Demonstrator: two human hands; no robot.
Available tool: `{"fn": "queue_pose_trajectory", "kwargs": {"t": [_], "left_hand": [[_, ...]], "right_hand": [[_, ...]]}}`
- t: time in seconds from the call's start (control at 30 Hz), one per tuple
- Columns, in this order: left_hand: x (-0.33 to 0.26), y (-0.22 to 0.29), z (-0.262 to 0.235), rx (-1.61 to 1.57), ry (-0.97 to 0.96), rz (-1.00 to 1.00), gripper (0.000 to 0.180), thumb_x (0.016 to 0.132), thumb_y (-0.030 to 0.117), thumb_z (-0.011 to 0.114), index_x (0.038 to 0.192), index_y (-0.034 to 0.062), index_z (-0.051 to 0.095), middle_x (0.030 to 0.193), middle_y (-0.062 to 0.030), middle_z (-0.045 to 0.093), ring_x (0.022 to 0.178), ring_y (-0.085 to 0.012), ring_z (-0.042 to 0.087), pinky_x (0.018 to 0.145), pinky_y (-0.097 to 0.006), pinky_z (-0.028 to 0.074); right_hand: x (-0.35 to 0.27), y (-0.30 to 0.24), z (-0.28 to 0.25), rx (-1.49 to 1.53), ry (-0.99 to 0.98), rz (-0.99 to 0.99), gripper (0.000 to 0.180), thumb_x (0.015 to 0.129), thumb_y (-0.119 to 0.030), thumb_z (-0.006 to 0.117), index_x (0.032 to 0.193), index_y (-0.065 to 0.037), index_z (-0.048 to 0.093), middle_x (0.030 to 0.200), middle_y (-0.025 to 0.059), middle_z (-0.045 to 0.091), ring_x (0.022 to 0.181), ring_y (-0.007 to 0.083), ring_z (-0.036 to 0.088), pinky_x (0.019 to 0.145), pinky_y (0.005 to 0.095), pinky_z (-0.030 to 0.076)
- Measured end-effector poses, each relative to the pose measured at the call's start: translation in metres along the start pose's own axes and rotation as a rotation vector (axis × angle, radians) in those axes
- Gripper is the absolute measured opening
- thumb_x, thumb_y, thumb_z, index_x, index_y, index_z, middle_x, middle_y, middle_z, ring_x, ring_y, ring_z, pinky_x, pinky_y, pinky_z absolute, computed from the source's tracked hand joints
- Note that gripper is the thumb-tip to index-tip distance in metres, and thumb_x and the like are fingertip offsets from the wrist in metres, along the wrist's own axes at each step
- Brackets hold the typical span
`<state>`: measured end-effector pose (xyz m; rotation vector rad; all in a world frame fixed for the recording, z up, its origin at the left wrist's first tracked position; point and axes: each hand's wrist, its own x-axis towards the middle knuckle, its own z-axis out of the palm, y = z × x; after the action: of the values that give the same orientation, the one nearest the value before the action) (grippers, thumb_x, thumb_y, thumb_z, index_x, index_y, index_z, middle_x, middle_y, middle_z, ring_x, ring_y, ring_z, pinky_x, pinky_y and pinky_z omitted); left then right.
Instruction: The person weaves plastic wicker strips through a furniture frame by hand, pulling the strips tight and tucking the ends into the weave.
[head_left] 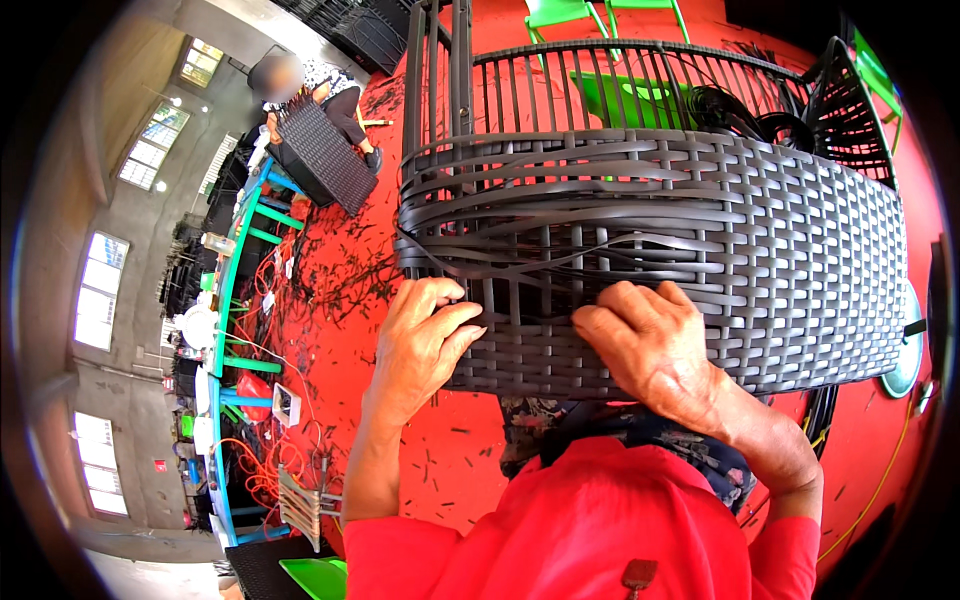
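A large black furniture piece of woven plastic strips [800,240] lies across in front of me, its weave dense on the right. Loose black strips [560,215] run in a bundle over the sparser left part, curving round the left corner. At that lower left corner is my left hand [425,335], fingers curled in against the weave's edge; whatever is between them is hidden. My right hand [650,340] bends its fingers closed into the weave beside a dark gap, below the loose strips. Its fingertips are out of sight among the strips.
Black scraps litter the red floor [440,450]. Along the left stands a long bench with a green and blue frame [232,280], with orange cords beneath. A seated person [320,90] holds another woven piece [325,155]. Green chairs [560,12] stand at the back.
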<state>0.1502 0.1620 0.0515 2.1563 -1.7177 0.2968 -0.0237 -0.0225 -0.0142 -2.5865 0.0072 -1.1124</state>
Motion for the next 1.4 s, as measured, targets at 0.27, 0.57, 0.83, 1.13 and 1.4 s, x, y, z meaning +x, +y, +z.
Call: {"fn": "queue_pose_trajectory", "kwargs": {"t": [0.27, 0.57, 0.83, 1.13, 1.4], "left_hand": [[0.009, -0.003, 0.009, 0.335, -0.016, 0.286, 0.019, 0.068, 0.004, 0.073, 0.085, 0.0025, 0.065, 0.098, -0.0073, 0.057, 0.091, -0.0248, 0.056, 0.079, -0.037, 0.043], [0.026, -0.025, -0.004, -0.228, -0.188, 0.146, 0.009, 0.069, 0.005, 0.072, 0.071, 0.0034, 0.063, 0.107, -0.0064, 0.055, 0.11, -0.0285, 0.047, 0.095, -0.041, 0.036], [0.026, -0.033, 0.004, -0.247, -0.196, 0.135, 0.01, 0.073, 0.009, 0.074, 0.074, 0.0013, 0.067, 0.11, -0.0091, 0.056, 0.116, -0.029, 0.043, 0.101, -0.04, 0.033], [-0.008, -0.033, -0.026, -0.302, 0.119, -0.104, 0.017, 0.075, 0.004, 0.074, 0.091, 0.0056, 0.07, 0.108, -0.0077, 0.059, 0.1, -0.0217, 0.057, 0.086, -0.033, 0.047], [-0.02, -0.03, -0.021, -0.127, 0.085, -0.066, 0.022, 0.072, -0.001, 0.074, 0.092, 0.0024, 0.069, 0.092, -0.0059, 0.058, 0.087, -0.0208, 0.058, 0.072, -0.03, 0.049]], "right_hand": [[0.042, -0.023, 0.032, 0.029, -0.148, -0.068, 0.018, 0.077, -0.016, 0.068, 0.093, -0.01, 0.063, 0.08, 0.0038, 0.053, 0.068, 0.0181, 0.06, 0.058, 0.034, 0.044], [0.054, -0.02, 0.047, 0.059, -0.077, -0.004, 0.008, 0.076, -0.017, 0.067, 0.078, -0.012, 0.061, 0.071, 0.0027, 0.055, 0.066, 0.0199, 0.063, 0.06, 0.035, 0.045], [0.054, -0.021, 0.049, 0.012, -0.053, -0.06, 0.008, 0.08, -0.015, 0.066, 0.086, -0.012, 0.062, 0.078, 0.0026, 0.055, 0.069, 0.0213, 0.062, 0.064, 0.0357, 0.044], [0.059, -0.025, 0.049, 0.102, -0.204, 0.022, 0.014, 0.078, -0.017, 0.07, 0.089, -0.011, 0.062, 0.076, 0.0062, 0.057, 0.064, 0.0253, 0.063, 0.057, 0.0372, 0.052], [0.064, -0.03, 0.05, 0.07, -0.203, -0.048, 0.009, 0.079, -0.015, 0.069, 0.083, -0.009, 0.062, 0.079, 0.0064, 0.06, 0.065, 0.0271, 0.064, 0.057, 0.0382, 0.051]]}}
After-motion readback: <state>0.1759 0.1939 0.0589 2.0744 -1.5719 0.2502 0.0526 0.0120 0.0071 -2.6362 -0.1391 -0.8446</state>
